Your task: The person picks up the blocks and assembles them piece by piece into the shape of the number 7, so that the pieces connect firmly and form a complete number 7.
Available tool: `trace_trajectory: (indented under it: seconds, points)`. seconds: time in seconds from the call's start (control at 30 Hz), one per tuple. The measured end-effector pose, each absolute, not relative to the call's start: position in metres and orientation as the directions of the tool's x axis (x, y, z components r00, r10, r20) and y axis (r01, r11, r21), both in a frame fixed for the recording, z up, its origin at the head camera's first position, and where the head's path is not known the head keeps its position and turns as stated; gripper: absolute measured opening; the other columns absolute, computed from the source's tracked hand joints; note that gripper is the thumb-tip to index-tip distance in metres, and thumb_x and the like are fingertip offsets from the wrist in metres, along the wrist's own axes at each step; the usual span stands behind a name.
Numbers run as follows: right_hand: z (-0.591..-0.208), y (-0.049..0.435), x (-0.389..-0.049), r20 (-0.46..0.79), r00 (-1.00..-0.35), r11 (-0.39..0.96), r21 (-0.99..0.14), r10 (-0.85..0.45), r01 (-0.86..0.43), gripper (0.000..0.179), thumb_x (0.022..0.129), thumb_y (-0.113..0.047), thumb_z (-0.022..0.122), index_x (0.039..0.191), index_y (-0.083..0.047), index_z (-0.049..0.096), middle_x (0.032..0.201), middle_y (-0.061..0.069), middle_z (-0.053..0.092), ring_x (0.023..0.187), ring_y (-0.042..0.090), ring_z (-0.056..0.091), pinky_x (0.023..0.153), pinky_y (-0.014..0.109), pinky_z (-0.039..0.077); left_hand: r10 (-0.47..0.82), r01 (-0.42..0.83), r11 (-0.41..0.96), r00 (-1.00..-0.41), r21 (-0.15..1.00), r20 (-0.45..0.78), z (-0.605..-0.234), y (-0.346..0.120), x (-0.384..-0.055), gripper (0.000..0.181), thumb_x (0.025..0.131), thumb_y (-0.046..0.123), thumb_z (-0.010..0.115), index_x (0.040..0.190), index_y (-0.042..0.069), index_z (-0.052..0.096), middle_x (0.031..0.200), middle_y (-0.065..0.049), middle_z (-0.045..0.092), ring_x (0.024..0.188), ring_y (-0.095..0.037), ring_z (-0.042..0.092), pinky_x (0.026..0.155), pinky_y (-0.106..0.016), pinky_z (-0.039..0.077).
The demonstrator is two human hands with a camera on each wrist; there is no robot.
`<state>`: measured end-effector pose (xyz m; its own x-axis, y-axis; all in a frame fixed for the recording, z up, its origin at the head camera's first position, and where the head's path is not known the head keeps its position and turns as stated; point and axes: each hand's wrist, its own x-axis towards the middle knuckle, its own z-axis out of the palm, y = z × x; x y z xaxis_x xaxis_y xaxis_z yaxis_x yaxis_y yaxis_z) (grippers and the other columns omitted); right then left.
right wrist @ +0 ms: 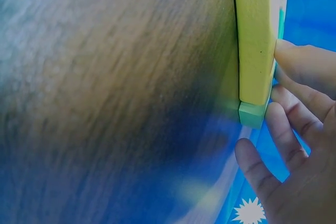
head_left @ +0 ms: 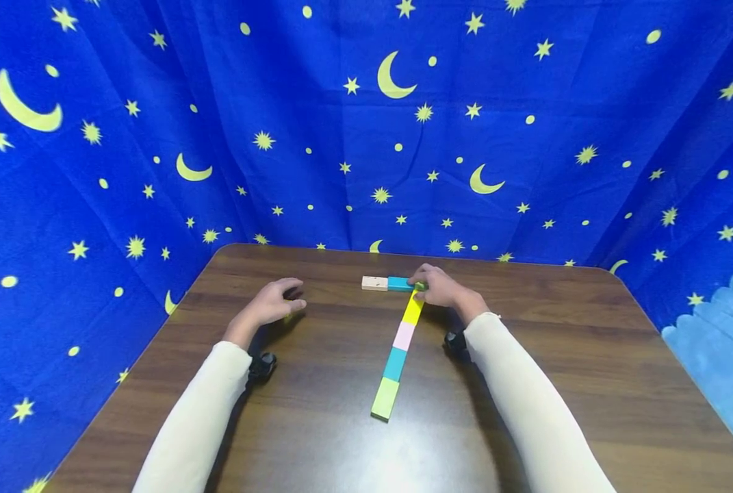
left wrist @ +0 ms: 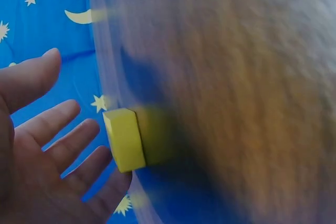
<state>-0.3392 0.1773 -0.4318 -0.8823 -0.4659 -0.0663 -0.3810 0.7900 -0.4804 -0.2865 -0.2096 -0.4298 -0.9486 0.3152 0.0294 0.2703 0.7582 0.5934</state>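
On the brown table several flat blocks form a bent line. A pale wood block [head_left: 375,283] and a blue block [head_left: 400,283] lie at the far end. From the corner, a yellow block [head_left: 413,309], a pink block [head_left: 404,336], a teal block [head_left: 394,364] and a lime block [head_left: 385,398] run toward me. My right hand [head_left: 441,287] pinches a small green block [right wrist: 253,114] at that corner, partly hidden by fingers. My left hand [head_left: 272,301] hovers at the left, fingers loosely bent. Beside its fingertips is another yellow block [left wrist: 125,140], mostly hidden in the head view.
A blue curtain [head_left: 317,137] with moons and stars hangs behind the table's far edge and along the left side. Light blue scalloped fabric [head_left: 720,349] is at the right. Wooden tabletop [head_left: 557,329] extends to both sides of the blocks.
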Motion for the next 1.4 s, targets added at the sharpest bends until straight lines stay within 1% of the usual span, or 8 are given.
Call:
trace_trajectory:
  seconds: [0.13,0.33,0.5,0.77,0.97,1.1,1.27,1.4]
  points:
    - [-0.433,0.177,-0.339,-0.081,-0.886,0.793,-0.488,-0.457,-0.364,0.037,0.092,-0.009,0.064,0.129,-0.005,0.066,0.131,0.015,0.054,0.123,0.034,0.050,0.109,0.051,0.043,0.320,0.253,0.757,-0.947,0.602,-0.004,-0.432,-0.216,-0.285,0.058,0.091,0.018,0.065,0.142,-0.005,0.048,0.147,-0.029,0.047,0.138,-0.047,0.042,0.116,-0.058,0.033]
    - [-0.433,0.178,-0.340,-0.069,-0.884,0.788,-0.489,-0.462,-0.374,0.037,0.092,-0.009,0.064,0.129,-0.005,0.066,0.131,0.016,0.054,0.123,0.035,0.049,0.109,0.051,0.042,0.321,0.209,0.760,-0.944,0.615,-0.076,-0.432,-0.220,-0.285,0.062,0.092,0.019,0.065,0.146,-0.002,0.044,0.151,-0.028,0.043,0.141,-0.047,0.039,0.117,-0.058,0.032]
    - [-0.432,0.179,-0.341,-0.037,-0.878,0.776,-0.487,-0.477,-0.401,0.038,0.090,-0.007,0.065,0.127,-0.002,0.066,0.129,0.017,0.055,0.122,0.035,0.050,0.108,0.051,0.043,0.313,0.198,0.786,-0.944,0.585,-0.101,-0.433,-0.219,-0.283,0.060,0.090,0.013,0.066,0.145,0.000,0.046,0.148,-0.026,0.047,0.136,-0.044,0.044,0.114,-0.057,0.036]
    - [-0.432,0.181,-0.342,-0.040,-0.874,0.774,-0.486,-0.484,-0.406,0.038,0.090,-0.007,0.065,0.128,-0.002,0.066,0.129,0.018,0.055,0.122,0.036,0.051,0.108,0.052,0.043,0.262,0.213,0.845,-0.965,0.490,-0.032,-0.436,-0.220,-0.282,0.049,0.085,0.001,0.066,0.134,0.000,0.059,0.138,-0.025,0.056,0.122,-0.043,0.055,0.105,-0.055,0.044]
    - [-0.432,0.179,-0.343,-0.044,-0.874,0.774,-0.489,-0.483,-0.403,0.038,0.090,-0.008,0.065,0.128,-0.002,0.065,0.129,0.018,0.055,0.121,0.036,0.051,0.108,0.052,0.043,0.279,0.276,0.850,-0.958,0.449,0.060,-0.437,-0.222,-0.280,0.044,0.079,-0.003,0.067,0.123,-0.003,0.066,0.123,-0.024,0.064,0.113,-0.042,0.060,0.101,-0.054,0.047]
    - [-0.431,0.180,-0.343,-0.054,-0.880,0.780,-0.491,-0.471,-0.388,0.039,0.091,-0.008,0.065,0.129,-0.004,0.065,0.131,0.017,0.054,0.123,0.036,0.049,0.109,0.052,0.042,0.260,0.254,0.862,-0.964,0.438,0.048,-0.435,-0.224,-0.279,0.041,0.082,-0.002,0.067,0.123,-0.003,0.066,0.118,-0.022,0.066,0.108,-0.038,0.061,0.097,-0.052,0.049]
    - [-0.430,0.180,-0.341,-0.080,-0.879,0.784,-0.495,-0.470,-0.374,0.039,0.091,-0.009,0.064,0.131,-0.005,0.064,0.133,0.017,0.053,0.126,0.036,0.048,0.112,0.053,0.040,0.243,0.218,0.864,-0.970,0.453,0.004,-0.435,-0.225,-0.278,0.042,0.085,0.001,0.066,0.126,-0.002,0.064,0.120,-0.022,0.064,0.109,-0.038,0.060,0.098,-0.052,0.048]
    - [-0.430,0.180,-0.341,-0.077,-0.878,0.779,-0.503,-0.473,-0.376,0.039,0.093,-0.010,0.063,0.131,-0.005,0.064,0.133,0.017,0.053,0.125,0.036,0.047,0.111,0.054,0.041,0.239,0.221,0.867,-0.971,0.447,0.017,-0.436,-0.224,-0.280,0.041,0.084,0.001,0.068,0.125,-0.002,0.065,0.121,-0.023,0.064,0.109,-0.039,0.060,0.098,-0.053,0.048]
